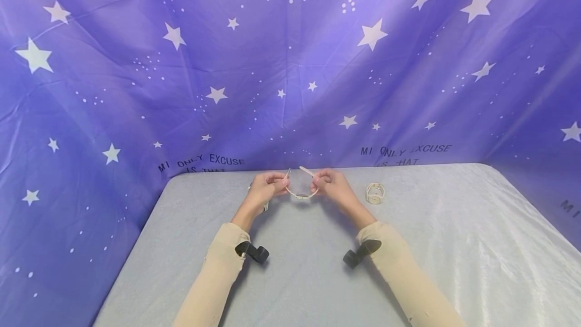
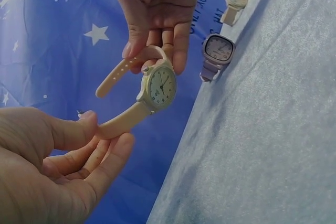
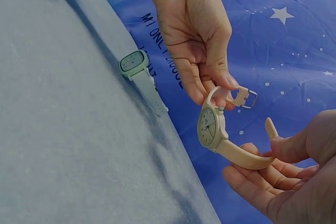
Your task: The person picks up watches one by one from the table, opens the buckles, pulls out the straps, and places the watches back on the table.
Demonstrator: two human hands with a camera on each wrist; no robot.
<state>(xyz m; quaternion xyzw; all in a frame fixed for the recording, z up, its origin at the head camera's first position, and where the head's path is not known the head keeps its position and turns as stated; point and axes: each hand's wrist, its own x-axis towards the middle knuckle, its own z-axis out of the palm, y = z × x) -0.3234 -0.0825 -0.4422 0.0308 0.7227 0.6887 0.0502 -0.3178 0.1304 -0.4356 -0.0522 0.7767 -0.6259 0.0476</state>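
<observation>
A cream wristwatch (image 1: pixel 301 197) hangs in a U between both hands, its strap unfastened. Its round dial (image 2: pixel 161 86) has a pale face with dark hands and numerals. My left hand (image 1: pixel 263 189) pinches the strap near the metal buckle (image 3: pixel 251 99) between thumb and fingers. At the other end, my right hand (image 1: pixel 335 189) pinches the holed strap (image 2: pixel 115 77), whose tip sticks out past the thumb. Beyond my left hand in the right wrist view lies a pale green watch (image 3: pixel 134 64) with a rounded square face; in the head view it is mostly hidden.
A second cream round watch (image 1: pixel 375 193) stands on the table to the right of my right hand. A lavender square-faced watch (image 2: pixel 218 49) lies nearer that hand. Grey cloth covers the table (image 1: pixel 308 276); a purple starry curtain (image 1: pixel 281 64) hangs behind its back edge.
</observation>
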